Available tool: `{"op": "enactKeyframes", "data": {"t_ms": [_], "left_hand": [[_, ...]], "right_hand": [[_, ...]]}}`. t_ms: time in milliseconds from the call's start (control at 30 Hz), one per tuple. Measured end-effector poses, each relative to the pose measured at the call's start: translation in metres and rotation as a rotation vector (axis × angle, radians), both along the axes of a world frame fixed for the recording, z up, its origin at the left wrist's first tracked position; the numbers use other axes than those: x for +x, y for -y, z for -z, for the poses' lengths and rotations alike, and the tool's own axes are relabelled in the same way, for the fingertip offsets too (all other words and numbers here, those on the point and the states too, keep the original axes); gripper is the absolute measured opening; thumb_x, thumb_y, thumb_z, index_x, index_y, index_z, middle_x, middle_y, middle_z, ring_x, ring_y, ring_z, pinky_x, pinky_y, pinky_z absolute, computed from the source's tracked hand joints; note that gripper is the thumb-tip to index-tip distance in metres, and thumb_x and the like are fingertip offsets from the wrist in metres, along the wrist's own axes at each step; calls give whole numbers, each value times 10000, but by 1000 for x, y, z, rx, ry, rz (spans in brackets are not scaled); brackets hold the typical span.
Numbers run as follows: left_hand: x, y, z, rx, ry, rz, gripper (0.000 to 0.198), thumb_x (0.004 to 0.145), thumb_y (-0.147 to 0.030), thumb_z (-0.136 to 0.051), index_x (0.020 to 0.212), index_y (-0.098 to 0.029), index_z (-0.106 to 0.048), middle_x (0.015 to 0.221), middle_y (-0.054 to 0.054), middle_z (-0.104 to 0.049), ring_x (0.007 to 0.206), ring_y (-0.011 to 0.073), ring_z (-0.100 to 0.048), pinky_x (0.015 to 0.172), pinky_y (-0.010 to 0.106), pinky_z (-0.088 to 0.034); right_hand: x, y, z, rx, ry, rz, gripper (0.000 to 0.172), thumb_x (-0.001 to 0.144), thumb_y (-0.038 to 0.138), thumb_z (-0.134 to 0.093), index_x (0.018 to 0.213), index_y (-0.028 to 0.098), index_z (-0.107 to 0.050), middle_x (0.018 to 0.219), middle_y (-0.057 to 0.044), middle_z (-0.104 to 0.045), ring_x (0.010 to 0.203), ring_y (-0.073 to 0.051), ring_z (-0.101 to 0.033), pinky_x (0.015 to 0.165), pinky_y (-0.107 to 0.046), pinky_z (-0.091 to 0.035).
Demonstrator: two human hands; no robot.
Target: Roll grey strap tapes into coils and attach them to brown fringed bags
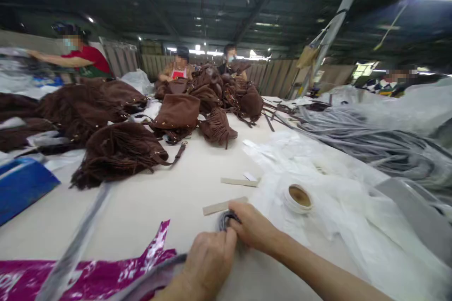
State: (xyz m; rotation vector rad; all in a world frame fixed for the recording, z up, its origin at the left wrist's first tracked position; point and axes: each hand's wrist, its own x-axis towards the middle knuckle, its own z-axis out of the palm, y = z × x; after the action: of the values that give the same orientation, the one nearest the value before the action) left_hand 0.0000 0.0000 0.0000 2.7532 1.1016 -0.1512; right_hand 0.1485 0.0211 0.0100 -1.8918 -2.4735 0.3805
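My left hand [208, 263] and my right hand [252, 226] meet near the front of the white table [158, 202]. Both are closed on a grey strap [226, 219] that is coiled into a small roll between the fingers. The strap's loose end trails left, blurred, toward the table's front edge. A thin tan card strip [222, 207] lies just beyond my right hand. A roll of clear tape [298, 197] sits to the right of it.
Brown fringed bags [118, 153] are heaped across the table's far left and middle. Clear plastic sheets [339, 197] and bundled grey straps [381, 146] cover the right. A magenta bag [88, 277] and a blue object [21, 186] lie at left. Other people work at the far end.
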Motion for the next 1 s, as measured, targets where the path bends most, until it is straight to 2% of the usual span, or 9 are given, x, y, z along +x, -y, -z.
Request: {"op": "enactKeyframes", "data": {"t_ms": [100, 200, 333, 433, 567, 667, 767, 900, 1000], "left_hand": [[-26, -17, -4, 81, -45, 77, 237, 941, -135, -468, 1160, -208, -523, 917, 36, -686, 807, 229, -690, 704, 361, -582], [-42, -29, -5, 158, -86, 162, 239, 940, -156, -487, 1167, -218, -531, 865, 29, -677, 747, 210, -682, 655, 308, -570], [-44, -35, 3, 214, -51, 229, 192, 937, -134, -475, 1104, -171, -562, 891, 50, -674, 757, 208, -669, 663, 304, -563], [-39, -31, 11, 222, -45, 196, 189, 925, -117, -484, 1089, -155, -570, 901, 64, -667, 778, 224, -666, 680, 334, -571], [-22, -16, 10, 163, -64, 103, 252, 914, -83, -468, 1141, -140, -562, 953, 88, -665, 813, 251, -670, 687, 382, -584], [-8, -6, 2, 84, -92, -4, 274, 904, -37, -421, 1107, -123, -584, 984, 121, -664, 855, 278, -674, 703, 411, -585], [-6, -6, -3, -22, -63, -74, 280, 908, -42, -404, 1094, -136, -590, 1003, 122, -681, 875, 284, -683, 734, 422, -579], [-14, -15, -7, -106, 38, -110, 219, 913, -106, -435, 1031, -168, -608, 999, 95, -711, 907, 270, -690, 810, 408, -559], [-16, -16, -9, -115, 16, -100, 278, 844, -36, -437, 1033, -145, -608, 993, 113, -712, 916, 293, -685, 820, 446, -552]], "right_hand": [[-1, -6, -7, -26, 35, -98, 173, 833, 170, -494, 961, 171, -610, 893, -110, -731, 822, -270, -674, 621, -298, -382], [-7, -11, -11, -40, 58, -160, 132, 822, 177, -537, 909, 182, -637, 839, -114, -733, 788, -303, -677, 613, -316, -369], [-15, -11, -9, -20, 43, -68, 134, 865, 153, -498, 908, 169, -623, 846, -125, -729, 779, -290, -681, 600, -306, -368], [-15, -3, -6, 15, -39, 77, 157, 901, 237, -500, 1024, 152, -549, 844, -101, -716, 796, -242, -671, 594, -272, -379], [-10, 8, -6, -25, -283, 252, 103, 868, 227, -520, 954, 171, -510, 733, -38, -675, 677, -181, -639, 553, -240, -367], [-9, 9, -12, -80, -236, 193, 103, 870, 142, -445, 934, 168, -522, 706, -39, -678, 633, -175, -641, 561, -244, -378], [-12, 5, -15, -76, -130, 76, 145, 857, 109, -461, 957, 150, -557, 830, -118, -717, 792, -247, -680, 630, -280, -409], [-20, 3, -8, -55, -67, 126, 176, 874, 124, -454, 1000, 114, -577, 894, -216, -717, 822, -350, -686, 625, -346, -427], [-14, 6, -2, -46, -142, 149, 218, 940, 184, -389, 1098, 140, -532, 883, -150, -722, 799, -278, -691, 631, -314, -457]]}}
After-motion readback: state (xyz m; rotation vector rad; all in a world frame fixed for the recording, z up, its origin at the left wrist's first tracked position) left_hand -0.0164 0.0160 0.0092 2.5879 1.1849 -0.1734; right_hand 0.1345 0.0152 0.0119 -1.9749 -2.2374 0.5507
